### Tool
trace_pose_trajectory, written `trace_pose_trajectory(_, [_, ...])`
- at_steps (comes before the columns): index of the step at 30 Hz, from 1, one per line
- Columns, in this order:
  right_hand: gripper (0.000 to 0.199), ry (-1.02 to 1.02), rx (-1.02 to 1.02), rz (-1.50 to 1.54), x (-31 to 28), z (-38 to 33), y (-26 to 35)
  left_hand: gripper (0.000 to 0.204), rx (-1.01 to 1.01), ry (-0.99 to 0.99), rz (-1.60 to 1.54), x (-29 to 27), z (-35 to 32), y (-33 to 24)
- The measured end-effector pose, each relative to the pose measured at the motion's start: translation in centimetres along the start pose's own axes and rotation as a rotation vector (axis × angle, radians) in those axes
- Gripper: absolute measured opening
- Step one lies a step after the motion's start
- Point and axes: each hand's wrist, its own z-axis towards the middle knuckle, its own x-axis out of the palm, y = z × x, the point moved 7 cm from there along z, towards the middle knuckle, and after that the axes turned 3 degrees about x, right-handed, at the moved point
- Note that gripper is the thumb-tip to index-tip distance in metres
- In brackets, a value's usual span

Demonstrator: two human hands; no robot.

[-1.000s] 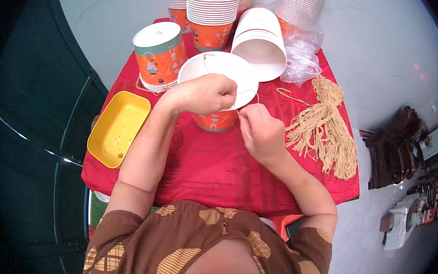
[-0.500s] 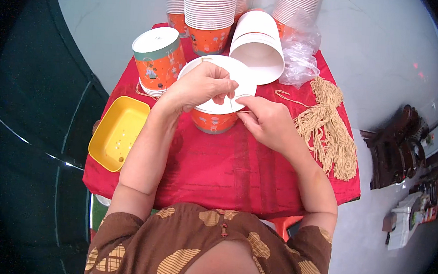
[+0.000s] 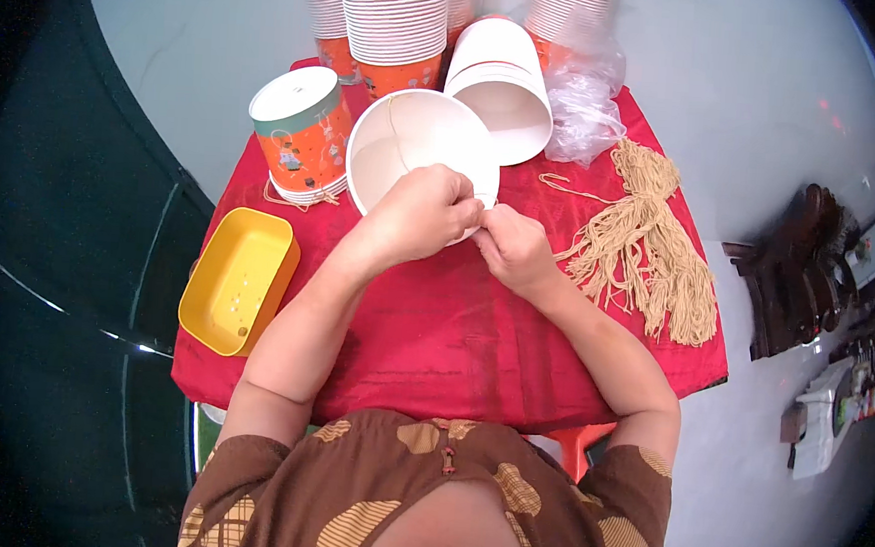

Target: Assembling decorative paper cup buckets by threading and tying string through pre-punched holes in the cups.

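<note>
On the red-covered counter [image 3: 401, 372], a white-lined bucket [image 3: 441, 138] is set near the centre, left of a bundle of tan strands [image 3: 649, 251], with a cord [image 3: 394, 125] strung inside from its far rim toward the left hand [image 3: 416, 217]. Its fingers are clamped on the cord, as those of the right hand [image 3: 515, 248] seem to be, at the near-right rim; the cord should be drawn evenly, with the rim left unbent.

Forearms [image 3: 306, 321] angled inward; left fingers [image 3: 467, 213] curled beside pinched right fingers [image 3: 491, 235].
</note>
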Motion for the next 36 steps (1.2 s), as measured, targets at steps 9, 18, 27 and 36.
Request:
trace_pose_trajectory(9, [0.011,0.190,0.067,-0.149,1.0,-2.8,-0.1,0.023,-0.035,-0.044,0.240,3.6,-1.3,2.0])
trace_pose_trajectory(18, [0.012,0.516,0.283,-0.200,4.1,-3.8,-0.8,0.018,-0.059,-0.005,0.187,6.1,-4.1,6.2])
trace_pose_trajectory(27, [0.019,0.313,0.427,0.110,2.4,-4.5,-1.5,0.016,-0.016,-0.099,0.078,6.5,-4.5,7.9])
trace_pose_trajectory(36, [0.018,0.199,-0.131,0.004,1.1,-3.5,4.4,0.020,0.116,-0.236,0.077,7.2,-5.5,7.3])
